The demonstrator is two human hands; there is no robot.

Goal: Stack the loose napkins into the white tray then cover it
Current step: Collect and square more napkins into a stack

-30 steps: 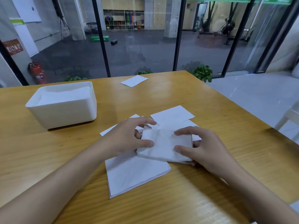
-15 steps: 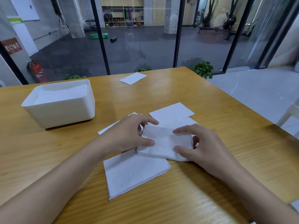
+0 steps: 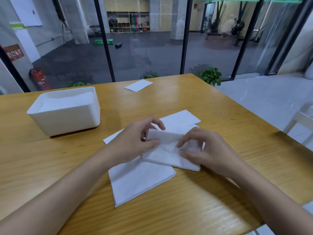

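Napkins [image 3: 140, 180] litter wooden table [image 3: 220, 116] beside glass wall [image 3: 144, 48].

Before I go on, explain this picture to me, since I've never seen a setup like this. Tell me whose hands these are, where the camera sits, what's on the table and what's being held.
There is no machine here. A person works with bare hands, and the single picture comes from a camera worn on their head, looking forward and down. The left hand and right hand each grip one end of a small stack of napkins over a wooden table. Loose napkins lie around it: a near napkin, a rear napkin and a far napkin by the far edge. The white tray on the left already holds napkins. No cover is visible.
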